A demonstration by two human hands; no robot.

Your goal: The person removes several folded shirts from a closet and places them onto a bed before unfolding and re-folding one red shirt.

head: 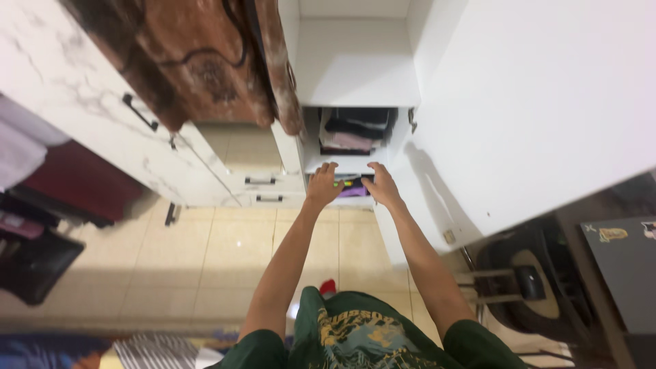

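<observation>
While we lean forward, our left hand [322, 183] and right hand [381, 186] rest open-fingered on purple folded cloth [353, 191] inside the white wooden wardrobe [355, 75].

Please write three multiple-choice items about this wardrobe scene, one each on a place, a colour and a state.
1. Where do both hands reach?
A. Into the lower shelf of the open wardrobe
B. Onto the drawer handles
C. Down to the floor tiles

2. What colour is the garment under the hands?
A. Orange
B. Purple
C. White

3. How does the wardrobe door stand?
A. Shut
B. Taken off
C. Swung open to the right

Answers: 1 A, the left hand and right hand rest at the lower shelf, below the folded stack. 2 B, the purple garment shows between them. 3 C, the white door stands open beside the shelves.
</observation>
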